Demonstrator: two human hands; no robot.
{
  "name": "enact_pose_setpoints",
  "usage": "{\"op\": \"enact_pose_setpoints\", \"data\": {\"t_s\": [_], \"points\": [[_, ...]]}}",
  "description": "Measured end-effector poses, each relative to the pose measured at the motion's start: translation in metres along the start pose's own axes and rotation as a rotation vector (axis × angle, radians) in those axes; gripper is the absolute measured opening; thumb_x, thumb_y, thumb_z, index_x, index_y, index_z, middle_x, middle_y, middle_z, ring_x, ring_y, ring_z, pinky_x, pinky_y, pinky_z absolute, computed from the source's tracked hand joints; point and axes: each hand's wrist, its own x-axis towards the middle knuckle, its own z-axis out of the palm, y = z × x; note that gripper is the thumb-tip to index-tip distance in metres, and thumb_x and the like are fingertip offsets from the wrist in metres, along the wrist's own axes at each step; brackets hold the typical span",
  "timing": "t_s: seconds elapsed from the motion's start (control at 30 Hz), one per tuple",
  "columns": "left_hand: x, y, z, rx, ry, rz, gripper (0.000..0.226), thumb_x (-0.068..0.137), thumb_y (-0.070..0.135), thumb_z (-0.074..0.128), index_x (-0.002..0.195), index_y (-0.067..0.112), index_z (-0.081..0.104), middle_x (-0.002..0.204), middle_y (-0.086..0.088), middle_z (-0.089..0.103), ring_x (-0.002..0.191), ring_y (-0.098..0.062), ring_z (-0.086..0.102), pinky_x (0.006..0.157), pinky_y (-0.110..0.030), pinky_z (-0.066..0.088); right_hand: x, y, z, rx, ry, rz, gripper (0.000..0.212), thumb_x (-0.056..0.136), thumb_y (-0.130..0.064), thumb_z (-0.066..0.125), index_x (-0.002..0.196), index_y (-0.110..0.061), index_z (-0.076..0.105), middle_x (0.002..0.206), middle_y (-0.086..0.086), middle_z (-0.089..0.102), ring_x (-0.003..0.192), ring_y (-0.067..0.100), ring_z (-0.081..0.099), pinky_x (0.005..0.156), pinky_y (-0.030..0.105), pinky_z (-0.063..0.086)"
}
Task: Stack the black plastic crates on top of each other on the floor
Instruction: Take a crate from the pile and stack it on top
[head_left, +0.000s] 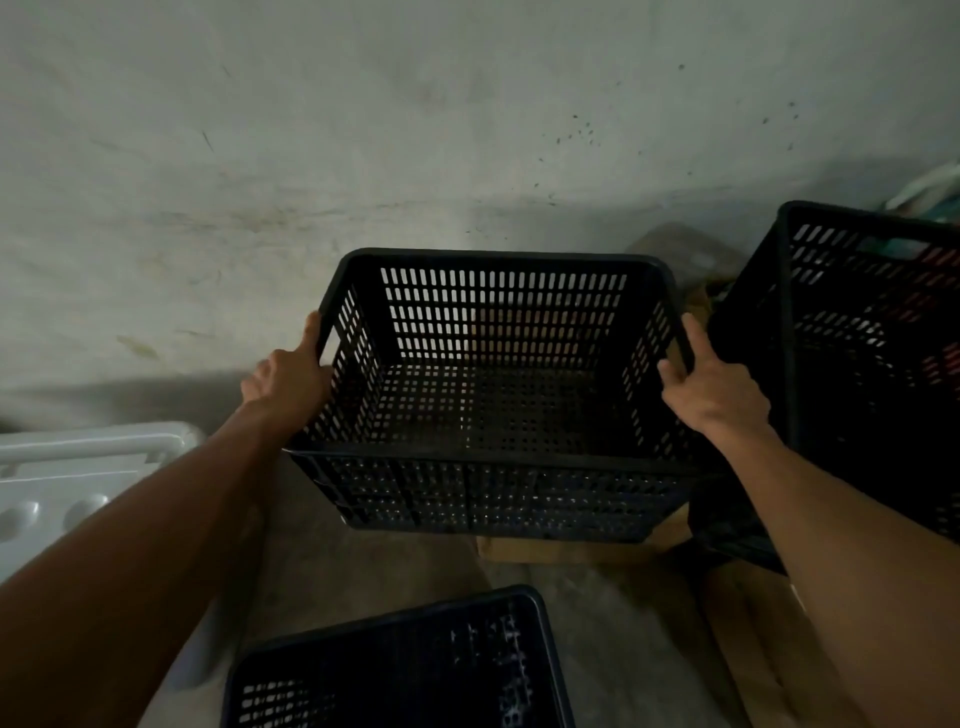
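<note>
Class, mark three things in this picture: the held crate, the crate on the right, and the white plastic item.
held crate (498, 488), head view, near outer wall.
right crate (787, 322), head view, left rim.
white plastic item (78, 467), head view, top surface.

Head-worn view, facing forward and down (close), wall (363, 130) ahead

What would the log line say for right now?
step: lifting crate | left hand: gripping held crate left rim | right hand: gripping right rim | near crate: below

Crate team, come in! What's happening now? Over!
Left hand, right hand gripping middle crate's side rims. Second crate below-front, third right. Nothing blocking.
</note>
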Motion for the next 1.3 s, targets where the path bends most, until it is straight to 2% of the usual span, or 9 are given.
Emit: {"op": "enact_pose_setpoints", "data": {"t_s": [0.2,0.4,0.53,0.67,0.77,0.9,0.97,1.17,1.3], "points": [[-0.032,-0.021,0.002,-0.029,0.038,0.038,0.068,0.1,0.04,0.041,0.155,0.041,0.002,0.098,-0.026,0.066,0.087,-0.043,0.064,0.07,-0.042,0.045,-0.033,0.002,-0.005,-0.003,0.016,-0.037,0.078,0.1,-0.03,0.047,0.154,-0.047,-0.007,0.081,0.015,0.059,0.062,0.029,0.058,0.06,0.038,0.053],[-0.083,-0.051,0.001,-0.019,0.027,0.077,0.069,0.102,0.033,0.04,0.156,0.036,-0.002,0.091,-0.023,0.064,0.077,-0.039,0.063,0.062,-0.041,0.041,-0.096,0.016,0.0,-0.033,0.044,-0.011,0.079,0.101,-0.033,0.044,0.152,-0.05,-0.014,0.074,0.016,0.06,0.058,0.031,0.058,0.058,0.038,0.053],[-0.115,-0.086,0.004,-0.026,-0.004,0.128,0.07,0.103,0.035,0.038,0.156,0.038,-0.008,0.078,-0.017,0.062,0.06,-0.03,0.058,0.06,-0.041,0.052,-0.163,0.029,0.014,-0.04,0.072,0.058,0.078,0.101,-0.034,0.042,0.149,-0.052,-0.017,0.074,0.017,0.061,0.059,0.032,0.06,0.062,0.043,0.056],[-0.152,-0.119,0.007,-0.049,-0.045,0.182,0.069,0.103,0.038,0.034,0.155,0.04,-0.011,0.075,-0.018,0.063,0.058,-0.031,0.061,0.062,-0.046,0.058,-0.232,0.043,0.02,-0.02,0.062,0.081,0.08,0.1,-0.034,0.044,0.15,-0.051,-0.017,0.069,0.011,0.053,0.058,0.029,0.054,0.061,0.039,0.051],[-0.178,-0.141,0.005,-0.032,-0.038,0.187,0.067,0.103,0.04,0.033,0.156,0.039,-0.009,0.073,-0.016,0.058,0.058,-0.03,0.054,0.059,-0.041,0.051,-0.277,0.046,0.023,-0.023,0.057,0.078,0.08,0.1,-0.031,0.044,0.154,-0.045,-0.014,0.066,0.011,0.048,0.051,0.024,0.044,0.057,0.035,0.044],[-0.208,-0.168,0.009,-0.03,-0.059,0.185,0.064,0.104,0.045,0.029,0.155,0.041,-0.009,0.07,-0.013,0.052,0.059,-0.031,0.054,0.06,-0.041,0.048,-0.32,0.052,0.035,-0.007,0.062,0.062,0.078,0.1,-0.03,0.043,0.156,-0.041,-0.01,0.095,0.024,0.065,0.068,0.032,0.055,0.062,0.036,0.042],[-0.217,-0.183,0.018,0.015,-0.086,0.189,0.066,0.103,0.044,0.031,0.155,0.041,-0.01,0.073,-0.016,0.056,0.061,-0.032,0.056,0.063,-0.043,0.051,-0.336,0.056,0.046,-0.02,0.026,0.072,0.082,0.099,-0.031,0.046,0.155,-0.043,-0.012,0.098,0.023,0.067,0.077,0.037,0.062,0.064,0.038,0.046],[-0.247,-0.221,0.065,0.069,-0.196,0.156,0.073,0.102,0.039,0.037,0.154,0.04,-0.014,0.08,-0.02,0.066,0.064,-0.034,0.064,0.064,-0.044,0.056,-0.37,0.061,0.091,-0.079,-0.134,0.126,0.088,0.098,-0.031,0.052,0.154,-0.044,-0.015,0.096,0.021,0.067,0.058,0.024,0.047,0.06,0.034,0.043],[-0.264,-0.231,0.082,0.021,-0.148,0.13,0.073,0.102,0.037,0.037,0.153,0.043,-0.014,0.073,-0.021,0.062,0.06,-0.036,0.061,0.061,-0.046,0.054,-0.387,0.061,0.106,0.028,-0.039,0.074,0.074,0.102,-0.024,0.046,0.159,-0.036,0.0,0.086,0.02,0.056,0.049,0.017,0.032,0.06,0.033,0.036]]}}
